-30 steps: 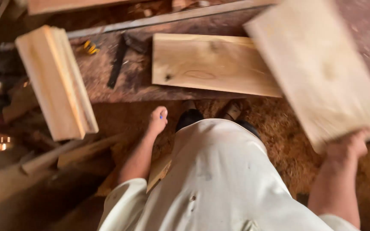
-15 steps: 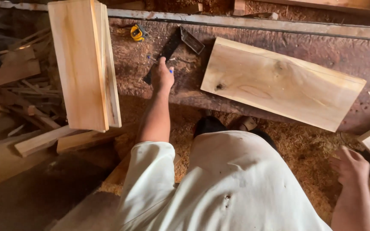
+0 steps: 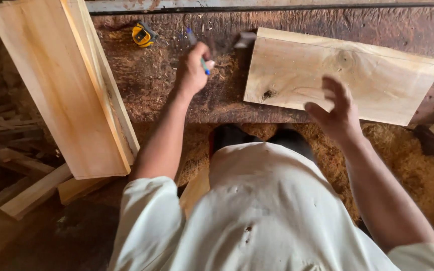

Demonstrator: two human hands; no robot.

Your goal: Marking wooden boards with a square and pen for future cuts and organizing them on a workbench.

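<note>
Warm, dim workshop light; pale boards bright, lower left corner in shadow, moving hands slightly blurred.

Dark, rough workbench top (image 3: 167, 85) runs across the upper frame, littered with wood chips; a metal rail (image 3: 277, 5) is seen along its far edge. Floor below is covered in thick sawdust (image 3: 408, 160), golden in warm light. Stacked pale planks (image 3: 61, 85) are laid across the bench's left end, overhanging it. Scrap offcuts and laths (image 3: 11, 130) are piled on the dim left side. A yellow tape measure (image 3: 142, 35) is left on the bench.
</note>
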